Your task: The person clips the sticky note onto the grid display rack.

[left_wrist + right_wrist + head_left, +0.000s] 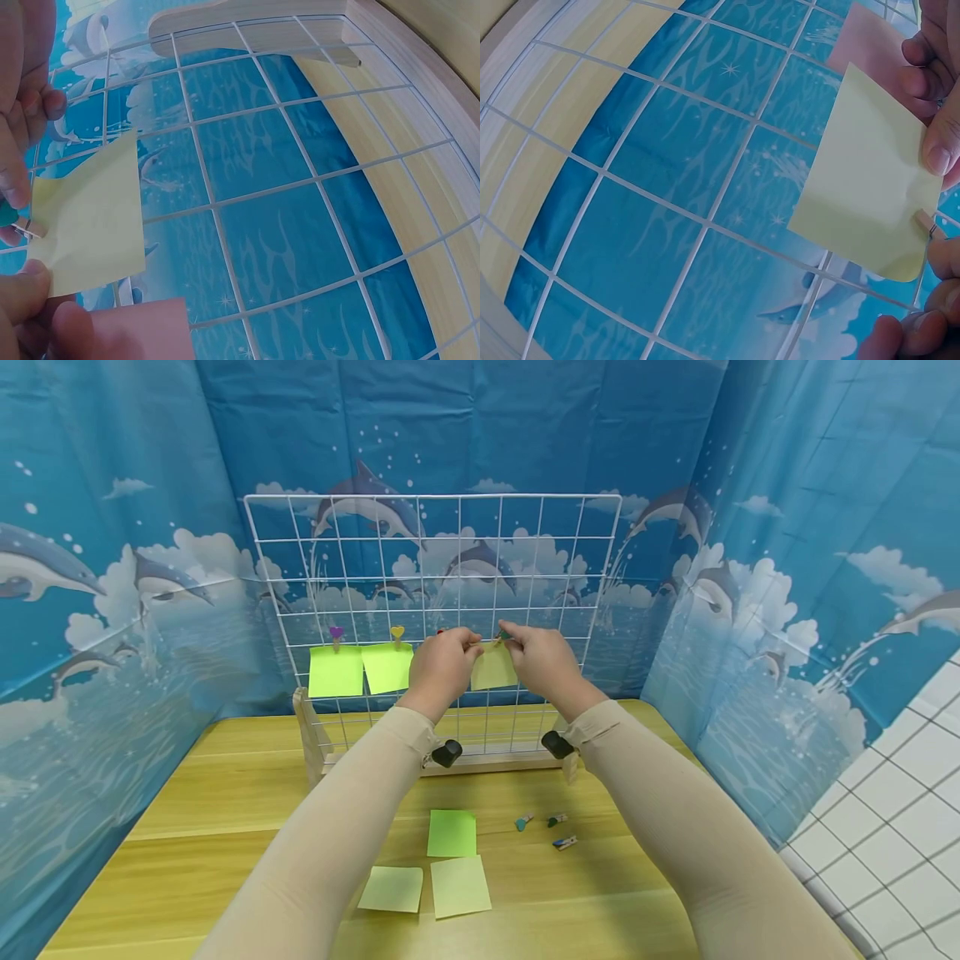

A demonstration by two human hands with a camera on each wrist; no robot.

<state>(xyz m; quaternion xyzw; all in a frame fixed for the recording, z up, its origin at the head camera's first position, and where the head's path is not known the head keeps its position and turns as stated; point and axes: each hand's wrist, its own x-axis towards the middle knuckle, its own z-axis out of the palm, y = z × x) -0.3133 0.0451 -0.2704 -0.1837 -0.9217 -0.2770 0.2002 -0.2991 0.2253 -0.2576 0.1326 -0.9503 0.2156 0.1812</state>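
Up at the white wire grid (459,539), my left hand (442,664) pinches the edge of a pale yellow sticky note (493,668) between thumb and finger. Beside it, my right hand (551,662) grips a small wooden clothespin (928,223) with a green end (7,215), its tip over the note's upper edge. A pink sticky note (142,330) hangs just left of the pale one, hidden behind my left hand in the head view. Farther left, two bright yellow-green notes (335,672) hang from clothespins with a purple heart (336,633) and a yellow heart (397,633).
On the wooden table (247,793) lie a green note (452,833) and two pale yellow notes (461,887). Right of them are three small clothespins (565,842) with blue and green ends. The grid stands on a wooden base (480,763) before a dolphin-print curtain (525,427).
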